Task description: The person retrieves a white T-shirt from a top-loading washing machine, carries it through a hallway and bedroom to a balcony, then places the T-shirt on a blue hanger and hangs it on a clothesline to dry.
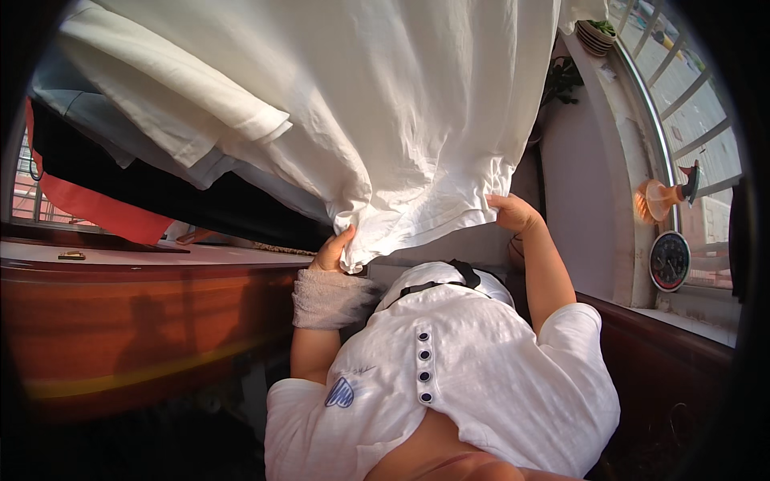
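A white cloth garment (409,108) hangs in front of me, its bottom edge gathered and stretched between my two hands. My left hand (332,251), with a fuzzy grey band round the wrist, grips the left corner of that edge. My right hand (513,213) pinches the right part of the edge between thumb and fingers. A folded white sleeve or flap (240,114) hangs at the upper left. Pale blue, black (180,195) and red (96,201) fabrics hang behind it on the left.
A wooden cabinet or counter (144,324) with a pale top stands at left, a small object (71,255) on it. A barred window runs along the right. On its sill are a round dial gauge (669,261), an orange spray bottle (659,200) and stacked pots (595,39).
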